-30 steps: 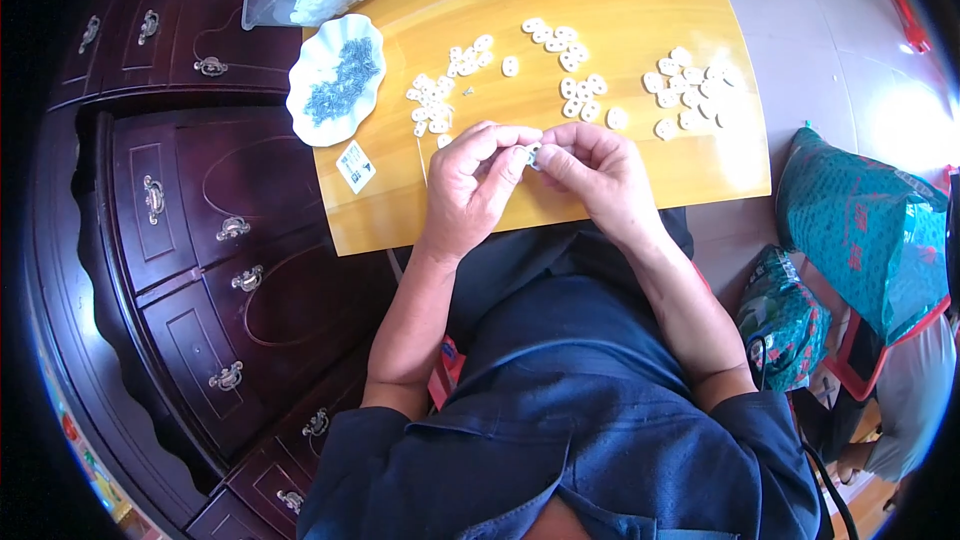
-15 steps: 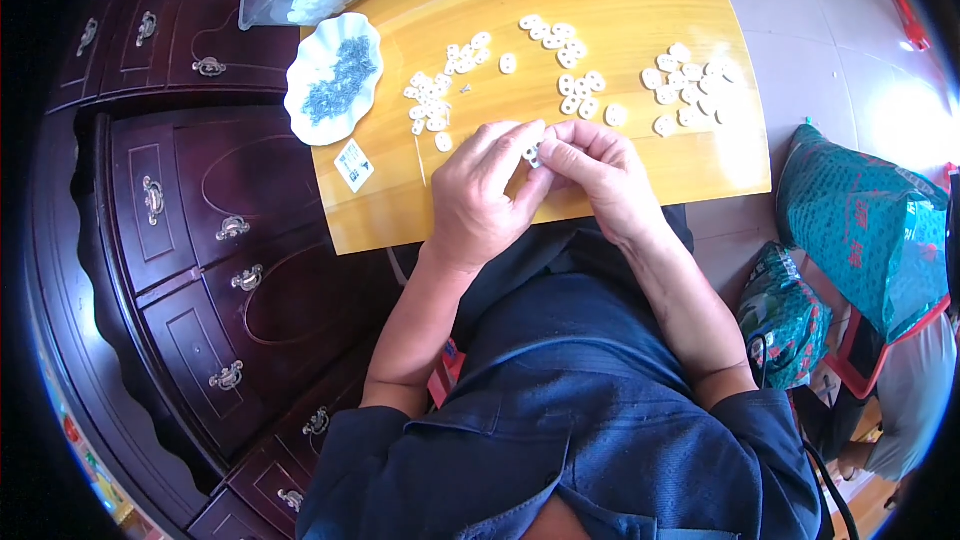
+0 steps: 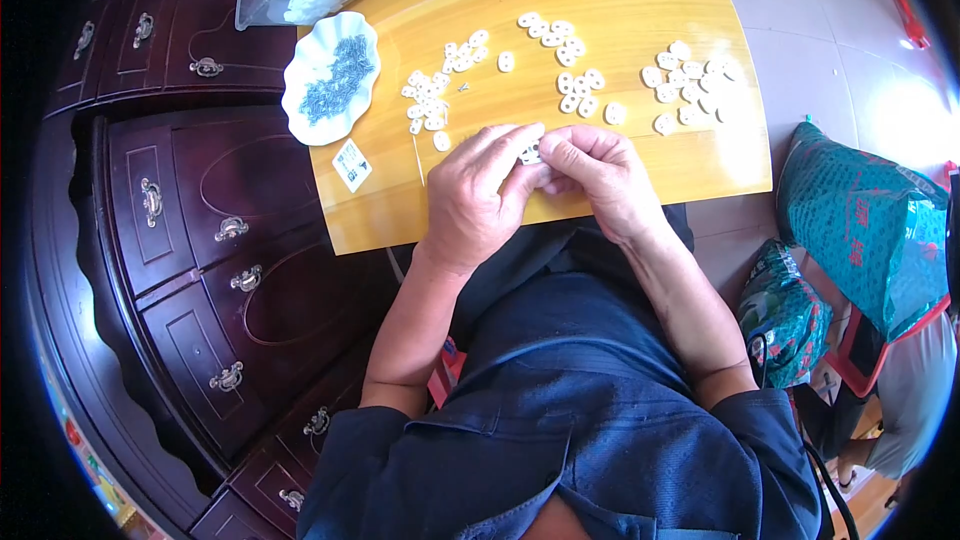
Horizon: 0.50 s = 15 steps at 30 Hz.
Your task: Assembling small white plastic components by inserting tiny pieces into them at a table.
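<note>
Over the near edge of the wooden table (image 3: pixel 400 215), both my hands meet at a small white piece with dark holes (image 3: pixel 531 153). My left hand (image 3: pixel 478 190) pinches it between thumb and fingers. From the other side, my right hand (image 3: pixel 598 172) grips its edge with thumb and forefinger; the remaining fingers curl in. Fingers cover much of the piece. Just beyond my hands lie groups of similar white oval pieces with holes (image 3: pixel 580 90), and more such pieces (image 3: pixel 690 88) are gathered at the right. A tiny metal part (image 3: pixel 463 87) lies alone between groups.
A scalloped white dish (image 3: pixel 303 75) of small dark metal parts stands at the table's left. A clear bin (image 3: pixel 262 0) with white pieces is behind it. A small printed card (image 3: pixel 351 165) and a thin stick (image 3: pixel 419 160) lie nearby. Teal bags (image 3: pixel 850 220) stand right; dark drawers (image 3: pixel 200 190) left.
My left hand has shifted slightly left and its thumb has moved up against the piece. The white piece has turned a little between my fingers. My right hand has barely moved.
</note>
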Each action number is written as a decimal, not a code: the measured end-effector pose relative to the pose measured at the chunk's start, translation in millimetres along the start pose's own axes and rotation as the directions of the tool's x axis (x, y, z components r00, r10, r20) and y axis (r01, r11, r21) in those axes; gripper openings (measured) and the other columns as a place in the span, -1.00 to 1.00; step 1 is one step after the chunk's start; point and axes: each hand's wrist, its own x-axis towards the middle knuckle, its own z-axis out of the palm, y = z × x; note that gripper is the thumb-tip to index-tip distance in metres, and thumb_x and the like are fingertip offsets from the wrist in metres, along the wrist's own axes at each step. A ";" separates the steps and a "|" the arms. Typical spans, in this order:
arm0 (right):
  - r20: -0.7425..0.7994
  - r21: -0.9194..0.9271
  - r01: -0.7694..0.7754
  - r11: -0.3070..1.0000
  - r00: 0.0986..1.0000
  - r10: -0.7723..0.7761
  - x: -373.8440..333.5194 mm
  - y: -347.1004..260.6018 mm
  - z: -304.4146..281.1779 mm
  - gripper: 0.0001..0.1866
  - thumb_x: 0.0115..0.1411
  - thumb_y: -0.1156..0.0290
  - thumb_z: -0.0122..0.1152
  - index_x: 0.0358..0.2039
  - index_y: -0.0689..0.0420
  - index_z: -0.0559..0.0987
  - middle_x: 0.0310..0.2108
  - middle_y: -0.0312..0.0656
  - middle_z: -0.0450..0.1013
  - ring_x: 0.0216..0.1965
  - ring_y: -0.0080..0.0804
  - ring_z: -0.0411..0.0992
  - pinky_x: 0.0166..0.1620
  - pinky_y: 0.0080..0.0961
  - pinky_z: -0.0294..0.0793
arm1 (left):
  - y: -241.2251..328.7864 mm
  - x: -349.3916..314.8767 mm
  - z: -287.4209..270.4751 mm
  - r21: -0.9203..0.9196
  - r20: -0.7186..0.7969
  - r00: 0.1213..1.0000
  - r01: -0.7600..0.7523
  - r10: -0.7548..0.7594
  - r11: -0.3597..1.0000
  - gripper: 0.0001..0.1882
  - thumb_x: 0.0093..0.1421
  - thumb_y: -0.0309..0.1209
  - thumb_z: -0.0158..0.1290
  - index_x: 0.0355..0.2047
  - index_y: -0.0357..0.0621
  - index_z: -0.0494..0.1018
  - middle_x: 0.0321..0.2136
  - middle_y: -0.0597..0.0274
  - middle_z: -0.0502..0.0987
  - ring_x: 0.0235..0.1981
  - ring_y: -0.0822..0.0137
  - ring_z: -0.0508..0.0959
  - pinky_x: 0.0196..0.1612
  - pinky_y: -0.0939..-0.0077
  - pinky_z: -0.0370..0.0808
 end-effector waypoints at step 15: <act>-0.068 -0.048 0.040 0.998 0.997 -0.043 -1.4 3.0 4.0 -0.78 0.34 0.32 0.26 -0.28 0.22 0.70 -0.44 -0.31 0.60 -0.42 -0.66 0.49 -0.28 -0.68 0.47 | -0.1 1.1 -0.1 -0.031 -0.025 0.999 -0.036 0.035 0.999 -0.72 0.11 -0.59 0.24 -0.14 -0.23 0.57 -0.31 0.06 0.64 -0.33 0.05 0.66 -0.28 0.29 0.59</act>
